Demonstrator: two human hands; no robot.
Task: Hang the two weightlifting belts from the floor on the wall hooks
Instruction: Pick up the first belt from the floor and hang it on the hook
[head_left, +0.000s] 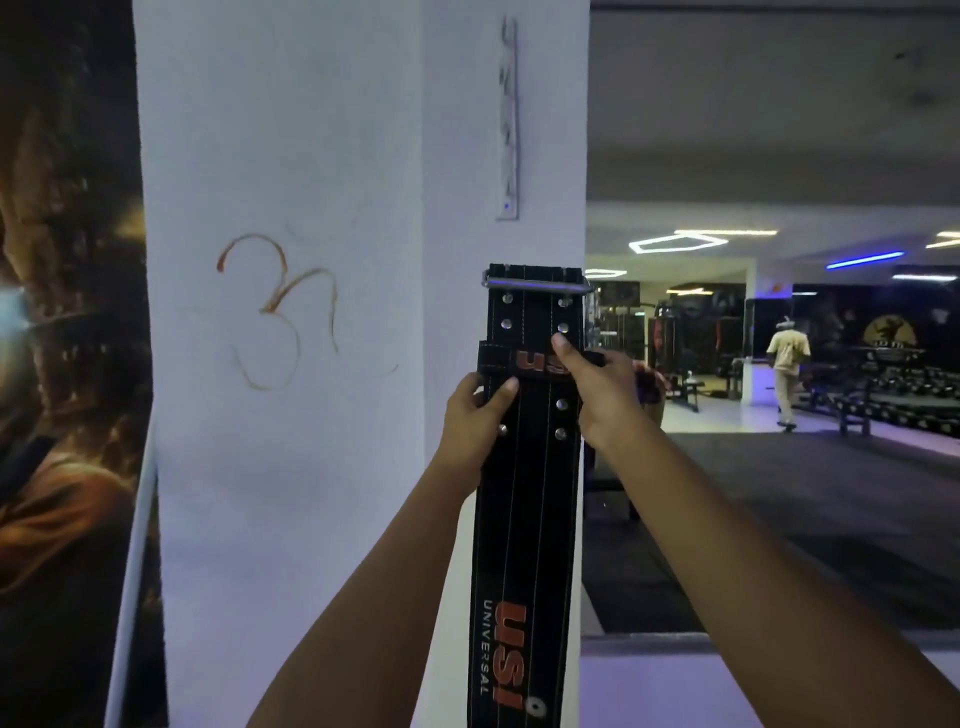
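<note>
A black weightlifting belt (524, 499) with orange lettering hangs upright in front of a white pillar, its metal buckle (537, 280) at the top. My left hand (475, 415) grips its left edge just below the loop strap. My right hand (597, 389) holds the right edge, thumb pressed on the front near a rivet. A metal hook rail (509, 119) is fixed vertically to the pillar, well above the buckle. No second belt is in sight.
The white pillar (311, 364) bears an orange painted symbol (275, 306). A dark poster (67, 364) covers the left. To the right the gym floor opens out, with benches, dumbbell racks and a person (787, 374) walking far off.
</note>
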